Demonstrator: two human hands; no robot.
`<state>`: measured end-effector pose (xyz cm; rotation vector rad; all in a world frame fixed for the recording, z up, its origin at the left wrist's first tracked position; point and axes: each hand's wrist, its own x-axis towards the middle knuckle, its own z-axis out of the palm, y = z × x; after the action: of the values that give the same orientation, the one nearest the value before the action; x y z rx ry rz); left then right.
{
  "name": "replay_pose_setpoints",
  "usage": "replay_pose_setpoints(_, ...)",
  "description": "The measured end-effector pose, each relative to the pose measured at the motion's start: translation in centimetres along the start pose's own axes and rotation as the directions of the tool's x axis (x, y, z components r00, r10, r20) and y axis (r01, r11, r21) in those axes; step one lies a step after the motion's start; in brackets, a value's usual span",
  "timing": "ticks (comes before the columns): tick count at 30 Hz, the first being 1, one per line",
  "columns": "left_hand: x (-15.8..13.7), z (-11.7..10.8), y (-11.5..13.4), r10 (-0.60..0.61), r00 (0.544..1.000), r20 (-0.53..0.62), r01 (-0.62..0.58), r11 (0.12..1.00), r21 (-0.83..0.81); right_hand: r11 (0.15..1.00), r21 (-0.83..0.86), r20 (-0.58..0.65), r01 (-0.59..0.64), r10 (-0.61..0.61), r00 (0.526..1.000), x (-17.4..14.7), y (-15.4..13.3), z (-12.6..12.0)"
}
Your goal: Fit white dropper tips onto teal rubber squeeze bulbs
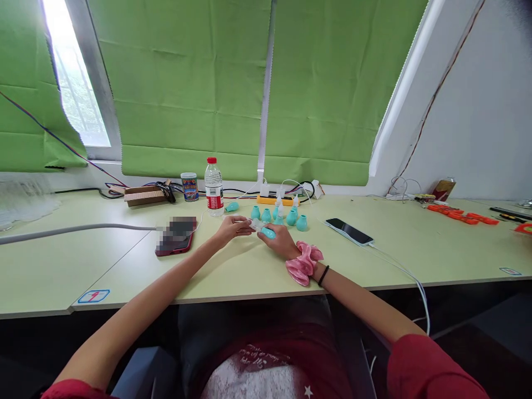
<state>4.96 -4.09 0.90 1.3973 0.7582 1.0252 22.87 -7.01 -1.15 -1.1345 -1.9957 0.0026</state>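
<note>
Above the table my left hand point(233, 229) pinches a clear plastic nozzle point(256, 224) between its fingers. My right hand point(281, 241), with a pink scrunchie at the wrist, is closed around a turquoise squeeze bulb point(268, 233). Nozzle and bulb meet end to end between the hands; whether they are joined I cannot tell. Just behind stand several turquoise bulbs point(301, 223), some with clear nozzles point(280, 211) on top. Another turquoise bulb point(231, 206) lies on its side behind my left hand.
A water bottle point(214, 191) and a can point(190, 187) stand at the back left, beside a cardboard box point(145, 195). A phone point(177, 235) lies left; a cabled phone point(349, 231) lies right. Behind the bulbs is an orange power strip point(268, 200). Orange tools point(461, 214) lie far right.
</note>
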Motion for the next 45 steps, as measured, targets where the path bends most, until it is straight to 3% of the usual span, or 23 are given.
replay_pose_setpoints(5, 0.4, -0.4, -0.6, -0.055, 0.998, 0.012, 0.056, 0.995, -0.086, 0.988, -0.155, -0.025, 0.025, -0.029, 0.999, -0.4, -0.6, 0.1)
replay_pose_setpoints(10, 0.6, -0.1, -1.3, -0.061, 0.997, -0.048, 0.051, 0.982, -0.183, 0.964, -0.265, -0.052, -0.036, 0.023, 0.998, -0.7, -1.7, 0.7)
replay_pose_setpoints(14, 0.6, 0.1, -1.6, -0.09, 0.993, -0.072, 0.069, 0.965, -0.254, 0.983, -0.183, -0.093, -0.025, 0.008, 0.996, -0.7, -1.8, 0.8)
replay_pose_setpoints(17, 0.3, -0.1, -1.3, -0.088, 0.995, -0.038, 0.077, 0.972, -0.22, 0.992, -0.12, -0.019, 0.036, -0.039, 0.999, -0.4, -1.0, 0.5)
replay_pose_setpoints(21, -0.2, -0.4, -0.6, -0.081, 0.997, 0.009, 0.081, 0.986, -0.142, 0.985, 0.169, 0.061, 0.032, -0.043, 0.997, 0.0, -0.1, 0.1)
replay_pose_setpoints(24, -0.3, -0.5, -0.4, -0.085, 0.996, 0.042, 0.089, 0.989, -0.119, 0.92, 0.383, 0.119, -0.083, 0.04, 0.992, 0.2, -0.2, 0.0)
replay_pose_setpoints(28, -0.2, -0.5, -0.5, -0.051, 0.998, 0.045, 0.056, 0.99, -0.131, 0.749, 0.586, 0.265, -0.31, 0.184, 0.946, 0.3, -0.8, -0.1)
replay_pose_setpoints(32, -0.3, -0.5, -0.5, 0.003, 0.999, 0.05, 0.002, 0.994, -0.111, 0.578, 0.686, 0.391, -0.443, 0.222, 0.893, 0.3, -1.0, 0.0)
replay_pose_setpoints(35, -0.3, -0.3, -0.3, 0.032, 0.999, 0.034, -0.03, 0.998, -0.055, 0.535, 0.681, 0.459, -0.5, 0.219, 0.861, 0.6, -0.7, 0.2)
replay_pose_setpoints(37, -0.3, 0.0, 0.0, 0.061, 0.998, 0.017, -0.06, 0.998, -0.012, 0.568, 0.674, 0.437, -0.472, 0.208, 0.875, 0.8, -0.6, 0.2)
replay_pose_setpoints(40, -0.3, 0.5, 0.4, 0.124, 0.992, 0.034, -0.125, 0.991, 0.046, 0.697, 0.642, 0.261, -0.318, 0.192, 0.946, 0.8, -0.6, 0.3)
replay_pose_setpoints(43, -0.4, 0.9, 0.7, 0.168, 0.982, 0.081, -0.179, 0.971, 0.156, 0.849, 0.505, 0.093, -0.154, 0.124, 0.988, 0.6, -0.7, 0.4)
replay_pose_setpoints(45, 0.0, 0.8, 1.1, 0.199, 0.978, 0.062, -0.208, 0.955, 0.211, 0.902, 0.421, 0.027, -0.097, 0.094, 0.995, 0.4, -0.6, 0.6)
